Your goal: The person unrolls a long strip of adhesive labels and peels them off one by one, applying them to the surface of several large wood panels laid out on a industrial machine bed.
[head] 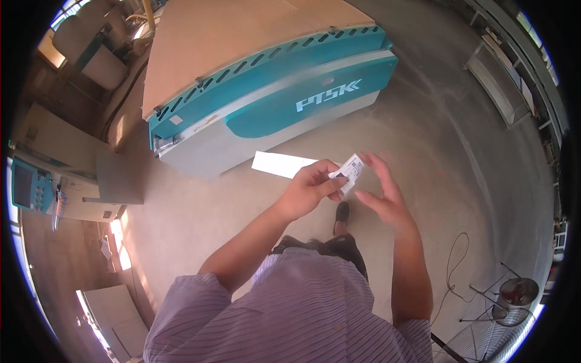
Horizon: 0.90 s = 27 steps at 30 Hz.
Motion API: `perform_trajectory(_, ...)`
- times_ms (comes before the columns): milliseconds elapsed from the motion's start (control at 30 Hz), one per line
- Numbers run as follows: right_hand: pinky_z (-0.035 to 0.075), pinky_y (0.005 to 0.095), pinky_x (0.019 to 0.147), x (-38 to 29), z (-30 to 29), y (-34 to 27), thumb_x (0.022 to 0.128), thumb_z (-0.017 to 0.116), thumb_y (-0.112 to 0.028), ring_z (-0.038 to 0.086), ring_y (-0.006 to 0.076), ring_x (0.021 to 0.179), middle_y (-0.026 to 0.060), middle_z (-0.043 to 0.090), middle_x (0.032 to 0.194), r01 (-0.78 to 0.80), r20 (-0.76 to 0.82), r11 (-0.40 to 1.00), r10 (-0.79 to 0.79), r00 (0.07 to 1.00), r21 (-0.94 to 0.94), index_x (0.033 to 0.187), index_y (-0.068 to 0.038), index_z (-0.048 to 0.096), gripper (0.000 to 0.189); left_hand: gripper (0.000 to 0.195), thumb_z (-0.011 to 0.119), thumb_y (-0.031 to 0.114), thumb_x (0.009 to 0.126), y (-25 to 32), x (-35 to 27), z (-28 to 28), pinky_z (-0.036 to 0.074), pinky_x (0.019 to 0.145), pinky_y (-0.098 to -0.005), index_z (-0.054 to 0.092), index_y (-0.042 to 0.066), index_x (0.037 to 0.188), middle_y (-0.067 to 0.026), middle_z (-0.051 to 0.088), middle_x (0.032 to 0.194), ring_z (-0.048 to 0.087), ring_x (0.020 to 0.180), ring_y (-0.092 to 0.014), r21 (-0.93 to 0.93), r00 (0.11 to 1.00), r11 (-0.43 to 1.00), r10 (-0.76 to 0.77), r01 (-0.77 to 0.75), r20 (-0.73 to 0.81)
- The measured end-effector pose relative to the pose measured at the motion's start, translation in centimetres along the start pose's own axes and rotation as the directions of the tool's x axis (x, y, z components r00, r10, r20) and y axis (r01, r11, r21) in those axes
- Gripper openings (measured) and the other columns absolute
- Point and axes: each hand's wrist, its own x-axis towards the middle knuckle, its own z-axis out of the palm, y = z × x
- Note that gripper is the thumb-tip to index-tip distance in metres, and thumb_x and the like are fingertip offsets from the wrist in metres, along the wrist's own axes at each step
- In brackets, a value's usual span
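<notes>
My left hand (313, 186) pinches a small stack of white printed labels (352, 169) between thumb and fingers; they bear writing and a dark printed square. A long white paper strip (283, 164) reaches out leftward behind this hand, and whether it joins the labels is hidden. Just right of the labels, my right hand (386, 195) has its thumb and fingers apart, with nothing between them. Both hands are held in front of my body, over the concrete floor.
A teal and grey CNC router bed (272, 100) stands ahead, carrying a large brown board (254, 31). To the left is a machine cabinet (68, 177) with a teal control panel (29, 186). A wire-caged fan (508, 313) and a loose cable (449, 281) occupy the lower right.
</notes>
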Motion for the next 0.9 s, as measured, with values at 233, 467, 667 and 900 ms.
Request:
perform_trajectory(233,0.040,0.0275,0.095,13.3,-3.4,4.4,0.090,0.063,-0.009,0.055,0.0112,0.107,0.0034,0.064,0.108,-0.396,0.510,0.837,0.169,0.843,0.378,0.107,-0.002,0.061,0.018,0.019,0.064,0.016,0.095,4.3,6.1,-2.6,0.047,0.067,-0.0269,0.058,0.008,0.111,-0.0043,0.065,0.090,0.060,0.077,-0.011,0.144,0.922,0.990,0.065,-0.010,-0.382)
perform_trajectory(467,0.045,0.0269,0.085,23.3,-0.9,4.4,0.093,0.059,-0.008,0.058,0.0109,0.095,0.0029,0.065,0.098,-0.210,0.603,0.931,-0.015,0.797,0.300,0.101,-0.002,0.062,0.010,0.032,0.062,0.024,0.095,7.1,9.3,-3.6,0.049,0.086,-0.0374,0.060,0.008,0.123,-0.0120,0.067,0.104,0.063,0.097,-0.028,0.736,0.791,0.675,0.425,0.047,-0.440)
perform_trajectory(667,0.050,0.0326,0.072,29.8,2.6,5.5,0.090,0.062,-0.011,0.063,0.0171,0.086,0.0108,0.067,0.090,-0.004,0.581,1.000,-0.005,0.814,0.014,0.102,-0.001,0.061,0.016,0.025,0.067,0.029,0.092,6.7,13.6,-8.6,0.052,0.072,-0.0330,0.071,0.008,0.106,-0.0110,0.071,0.088,0.066,0.077,-0.022,0.557,0.702,0.774,0.214,0.302,-0.679)
perform_trajectory(900,0.050,0.0347,0.071,39.4,7.9,7.3,0.086,0.065,-0.007,0.066,0.0224,0.079,0.0169,0.067,0.085,0.061,0.519,0.976,0.059,0.853,-0.211,0.097,0.002,0.062,0.014,0.020,0.074,0.023,0.087,9.1,19.6,-20.1,0.051,0.070,-0.0306,0.071,0.005,0.094,-0.0075,0.071,0.082,0.064,0.075,-0.014,0.314,0.722,0.914,0.033,0.258,-0.691)
